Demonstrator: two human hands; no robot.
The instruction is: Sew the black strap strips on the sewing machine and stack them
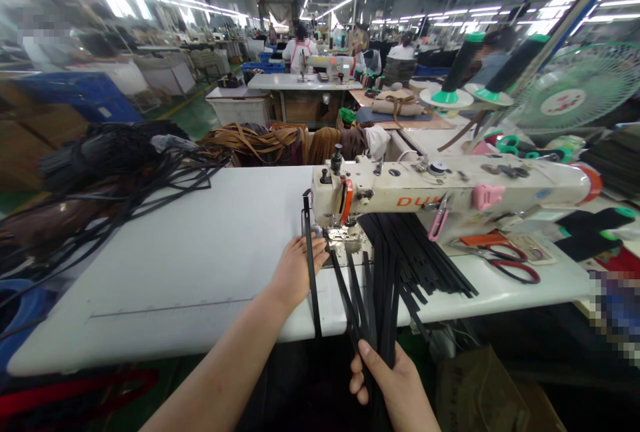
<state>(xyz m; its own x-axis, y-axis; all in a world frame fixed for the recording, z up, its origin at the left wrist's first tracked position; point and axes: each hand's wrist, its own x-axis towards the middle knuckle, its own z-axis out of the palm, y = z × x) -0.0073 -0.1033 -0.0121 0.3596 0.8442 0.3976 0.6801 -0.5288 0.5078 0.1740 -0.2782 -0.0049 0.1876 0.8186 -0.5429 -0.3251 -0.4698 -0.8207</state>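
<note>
My left hand (294,273) lies on the white table beside the needle area of a sewing machine (385,185), fingers stretched toward the presser foot (345,232). A narrow black strap (311,272) runs across the back of its fingers and down over the table's front edge. Just below that edge, my right hand (387,375) is closed around several black straps (385,299), whose upper parts spread over the table under the machine arm. More black straps (425,252) lie in a fan to their right. Whatever is beneath my left fingers is hidden.
Red-handled scissors (515,265) rest at the right of the table. Thread cones (457,72) and a green fan (565,95) stand behind. A heap of black cords (100,159) overhangs the table's left side. Brown straps (260,142) lie behind the table; people sit farther back.
</note>
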